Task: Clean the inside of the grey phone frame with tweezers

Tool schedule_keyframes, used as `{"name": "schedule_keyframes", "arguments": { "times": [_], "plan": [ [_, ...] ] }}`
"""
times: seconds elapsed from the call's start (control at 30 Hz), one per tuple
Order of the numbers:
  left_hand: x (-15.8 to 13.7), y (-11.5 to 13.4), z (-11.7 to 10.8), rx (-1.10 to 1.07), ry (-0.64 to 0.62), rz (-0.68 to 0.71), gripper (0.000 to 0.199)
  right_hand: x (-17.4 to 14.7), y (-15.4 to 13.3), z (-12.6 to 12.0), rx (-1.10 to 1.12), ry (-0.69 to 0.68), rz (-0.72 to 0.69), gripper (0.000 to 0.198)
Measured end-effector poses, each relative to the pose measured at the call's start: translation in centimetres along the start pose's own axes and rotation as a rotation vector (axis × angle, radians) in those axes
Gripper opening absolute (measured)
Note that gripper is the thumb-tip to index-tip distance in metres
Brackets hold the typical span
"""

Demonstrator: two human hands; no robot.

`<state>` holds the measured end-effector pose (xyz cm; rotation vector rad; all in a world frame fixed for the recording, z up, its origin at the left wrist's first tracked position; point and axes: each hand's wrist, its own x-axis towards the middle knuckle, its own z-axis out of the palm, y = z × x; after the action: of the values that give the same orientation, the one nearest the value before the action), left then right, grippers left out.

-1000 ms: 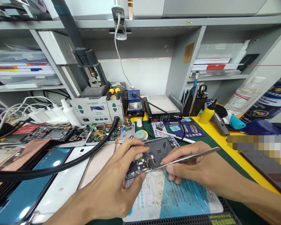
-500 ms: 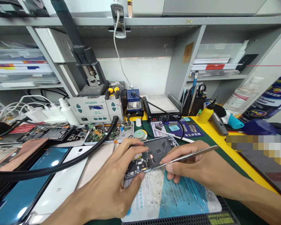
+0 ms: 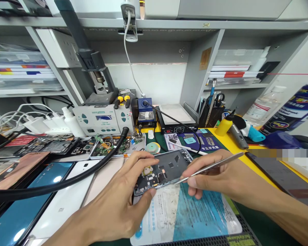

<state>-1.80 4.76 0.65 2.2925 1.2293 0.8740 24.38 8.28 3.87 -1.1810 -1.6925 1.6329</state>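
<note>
An opened phone (image 3: pixel 170 165), its dark inner frame and small parts exposed, lies tilted over a blue and white mat (image 3: pixel 202 218). My left hand (image 3: pixel 123 198) grips its left end, thumb along the near edge and fingers reaching over the far side. Pinched like a pen in my right hand (image 3: pixel 215 174) are slim silver tweezers (image 3: pixel 220 162), their broad end pointing up to the right. The thin tip reaches the phone's near edge; whether it touches anything there I cannot tell.
Phone shells (image 3: pixel 61 201) lie at left, crossed by a thick black hose (image 3: pixel 102 164). Behind stand a tray of circuit boards (image 3: pixel 133 145), a grey hot-air station (image 3: pixel 102 119) and a flat heating plate (image 3: pixel 178 116). A yellow bottle (image 3: pixel 224 124) is at right.
My right hand has shifted slightly right, drawing the tweezers a little along the phone's near edge. My left hand keeps its hold on the phone. The whole view has moved slightly.
</note>
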Motion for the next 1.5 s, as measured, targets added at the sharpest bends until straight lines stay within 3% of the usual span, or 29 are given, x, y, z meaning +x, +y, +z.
{"name": "schedule_keyframes", "arguments": {
  "times": [0.23, 0.37, 0.57, 1.1, 1.5],
  "plan": [
    [-0.6, -0.5, -0.6, 0.006, -0.153, -0.075, 0.052, -0.2, 0.3, 0.9, -0.177, 0.052, -0.059, 0.012],
    [-0.4, -0.5, -0.5, -0.002, -0.179, -0.093, 0.052, 0.1, 0.4, 1.6, -0.154, 0.086, -0.077, 0.014],
    [-0.5, -0.1, -0.3, -0.027, -0.133, -0.125, 0.049, 0.3, 0.5, 1.8, -0.14, 0.083, -0.056, 0.013],
    [-0.5, -0.7, -0.4, 0.018, -0.173, -0.092, 0.057, 0.2, 0.7, 1.7, -0.14, 0.071, -0.058, 0.014],
    [-0.6, -0.6, -0.5, 0.022, -0.163, -0.093, 0.052, 0.2, 0.7, 1.8, -0.166, 0.082, -0.072, 0.013]
  ]
}}
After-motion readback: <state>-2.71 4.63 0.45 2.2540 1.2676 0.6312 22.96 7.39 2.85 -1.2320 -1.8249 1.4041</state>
